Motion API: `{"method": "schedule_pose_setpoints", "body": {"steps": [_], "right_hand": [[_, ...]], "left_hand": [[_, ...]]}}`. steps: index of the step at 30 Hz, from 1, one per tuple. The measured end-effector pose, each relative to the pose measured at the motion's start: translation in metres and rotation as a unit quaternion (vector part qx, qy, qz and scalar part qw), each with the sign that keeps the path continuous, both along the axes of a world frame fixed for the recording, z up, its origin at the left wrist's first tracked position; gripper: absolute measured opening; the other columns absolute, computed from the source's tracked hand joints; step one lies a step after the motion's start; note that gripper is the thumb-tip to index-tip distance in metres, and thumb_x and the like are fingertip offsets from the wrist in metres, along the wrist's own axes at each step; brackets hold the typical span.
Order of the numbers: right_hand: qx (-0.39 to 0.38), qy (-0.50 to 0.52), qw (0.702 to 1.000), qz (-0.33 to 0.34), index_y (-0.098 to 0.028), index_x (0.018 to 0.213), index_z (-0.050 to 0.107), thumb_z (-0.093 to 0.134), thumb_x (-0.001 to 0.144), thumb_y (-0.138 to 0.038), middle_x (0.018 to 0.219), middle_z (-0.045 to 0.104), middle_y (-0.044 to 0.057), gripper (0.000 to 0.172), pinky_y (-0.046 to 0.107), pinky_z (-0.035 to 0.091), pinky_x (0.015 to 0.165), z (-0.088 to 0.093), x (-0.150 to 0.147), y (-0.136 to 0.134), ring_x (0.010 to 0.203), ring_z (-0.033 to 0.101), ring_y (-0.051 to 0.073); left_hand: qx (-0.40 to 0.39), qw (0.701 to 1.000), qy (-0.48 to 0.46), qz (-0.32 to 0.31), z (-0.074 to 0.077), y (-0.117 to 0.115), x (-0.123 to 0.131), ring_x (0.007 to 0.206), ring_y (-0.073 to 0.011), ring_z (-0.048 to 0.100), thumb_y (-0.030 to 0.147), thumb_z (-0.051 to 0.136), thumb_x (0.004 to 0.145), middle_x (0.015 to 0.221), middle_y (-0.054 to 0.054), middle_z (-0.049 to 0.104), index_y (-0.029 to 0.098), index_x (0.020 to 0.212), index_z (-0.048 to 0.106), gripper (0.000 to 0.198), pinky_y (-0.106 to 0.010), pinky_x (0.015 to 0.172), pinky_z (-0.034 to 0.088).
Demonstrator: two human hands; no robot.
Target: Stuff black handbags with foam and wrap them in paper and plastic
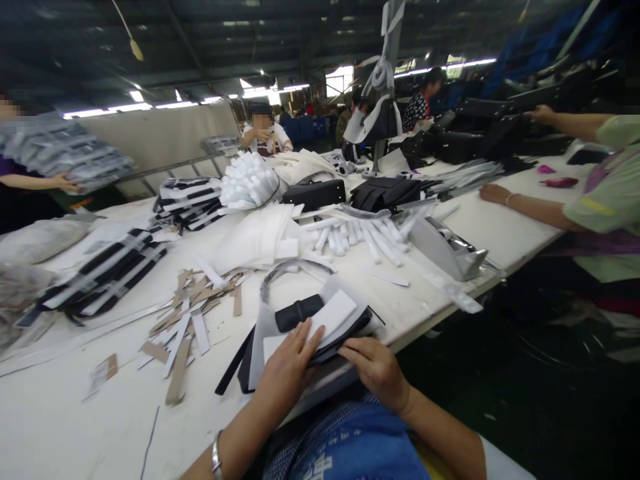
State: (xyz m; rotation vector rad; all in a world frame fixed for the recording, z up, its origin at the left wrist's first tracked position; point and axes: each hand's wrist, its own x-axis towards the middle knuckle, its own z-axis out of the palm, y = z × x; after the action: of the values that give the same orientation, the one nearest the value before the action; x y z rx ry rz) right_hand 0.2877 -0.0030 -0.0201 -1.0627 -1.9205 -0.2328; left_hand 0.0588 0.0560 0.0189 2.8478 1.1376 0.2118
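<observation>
A black handbag point(299, 312) lies at the near edge of the white table, with its handle point(267, 287) arching toward the far side. Thin white wrapping covers part of it, and a white padding strip point(337, 313) rests across the bag. My left hand point(287, 360) presses on the strip and bag with its fingers stretched out. At the bag's right edge, my right hand point(377, 370) has its fingers closed on the black rim. A dark strap point(235, 363) sticks out to the left. The bag's underside is hidden.
Cardboard scraps point(195, 320) lie left of the bag on the table point(60, 413). Beyond are white tubes point(370, 237), a grey tape dispenser point(445, 247) and black bags point(315, 195). A co-worker's arm point(535, 210) rests at right; another person carries a wrapped stack point(65, 153) at left.
</observation>
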Motion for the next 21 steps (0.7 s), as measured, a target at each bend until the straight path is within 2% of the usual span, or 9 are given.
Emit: {"method": "schedule_pose_setpoints", "body": {"steps": [3, 6, 8, 11, 15, 18, 21], "right_hand": [[-0.002, -0.047, 0.998, 0.039, -0.021, 0.123, 0.065, 0.050, 0.095, -0.004, 0.110, 0.073, 0.006, 0.036, 0.036, 0.050, 0.102, 0.019, 0.014, -0.001, 0.107, 0.065, 0.017], [-0.038, -0.138, 0.990, 0.011, -0.024, 0.142, 0.053, 0.053, 0.095, -0.009, 0.136, 0.062, 0.007, 0.049, 0.049, 0.033, 0.118, 0.032, 0.025, 0.011, 0.134, 0.050, 0.024], [-0.048, -0.175, 0.983, 0.016, -0.023, 0.144, 0.051, 0.049, 0.097, -0.010, 0.142, 0.057, 0.007, 0.049, 0.051, 0.030, 0.120, 0.030, 0.030, 0.022, 0.139, 0.045, 0.025], [-0.029, -0.156, 0.987, 0.038, -0.022, 0.137, 0.057, 0.043, 0.099, -0.007, 0.135, 0.064, 0.003, 0.044, 0.044, 0.035, 0.118, 0.012, 0.033, 0.032, 0.131, 0.054, 0.019], [-0.029, -0.109, 0.993, 0.020, -0.025, 0.135, 0.059, 0.043, 0.099, -0.007, 0.131, 0.066, 0.002, 0.043, 0.043, 0.037, 0.117, -0.007, 0.032, 0.031, 0.126, 0.058, 0.017], [-0.035, -0.094, 0.995, 0.016, -0.027, 0.138, 0.057, 0.044, 0.099, -0.008, 0.131, 0.066, 0.003, 0.046, 0.044, 0.039, 0.116, -0.009, 0.030, 0.030, 0.125, 0.059, 0.017], [-0.042, -0.091, 0.995, 0.027, -0.025, 0.140, 0.054, 0.044, 0.097, -0.005, 0.132, 0.065, 0.004, 0.049, 0.045, 0.040, 0.115, -0.005, 0.031, 0.029, 0.127, 0.057, 0.019]], "left_hand": [[0.062, 0.998, -0.013, -0.008, -0.015, -0.003, -0.001, 0.140, -0.0296, 0.043, 0.008, 0.059, 0.087, 0.156, -0.014, 0.040, 0.027, 0.152, 0.030, 0.074, -0.046, 0.109, 0.048], [0.100, 0.995, -0.004, -0.010, -0.022, -0.004, -0.002, 0.140, -0.0296, 0.043, 0.010, 0.056, 0.090, 0.155, -0.015, 0.041, 0.026, 0.152, 0.032, 0.068, -0.046, 0.109, 0.048], [0.116, 0.993, 0.010, -0.009, -0.022, -0.005, -0.001, 0.141, -0.0294, 0.042, 0.008, 0.053, 0.090, 0.156, -0.013, 0.040, 0.026, 0.152, 0.032, 0.068, -0.045, 0.109, 0.047], [0.140, 0.990, 0.034, -0.006, -0.018, -0.011, 0.004, 0.143, -0.0302, 0.038, 0.004, 0.047, 0.089, 0.158, -0.010, 0.036, 0.024, 0.151, 0.033, 0.066, -0.046, 0.109, 0.048], [0.145, 0.986, 0.078, 0.012, -0.011, -0.016, 0.023, 0.148, -0.0299, 0.030, 0.004, 0.037, 0.091, 0.160, -0.010, 0.031, 0.016, 0.146, 0.042, 0.057, -0.055, 0.107, 0.046], [0.133, 0.986, 0.096, 0.021, -0.011, -0.014, 0.035, 0.144, -0.0300, 0.038, 0.013, 0.038, 0.094, 0.154, -0.012, 0.043, 0.014, 0.141, 0.047, 0.048, -0.061, 0.106, 0.045], [0.160, 0.983, 0.090, 0.021, -0.015, -0.012, 0.037, 0.139, -0.0285, 0.044, 0.014, 0.041, 0.095, 0.152, -0.009, 0.047, 0.020, 0.148, 0.039, 0.053, -0.057, 0.105, 0.047]]}}
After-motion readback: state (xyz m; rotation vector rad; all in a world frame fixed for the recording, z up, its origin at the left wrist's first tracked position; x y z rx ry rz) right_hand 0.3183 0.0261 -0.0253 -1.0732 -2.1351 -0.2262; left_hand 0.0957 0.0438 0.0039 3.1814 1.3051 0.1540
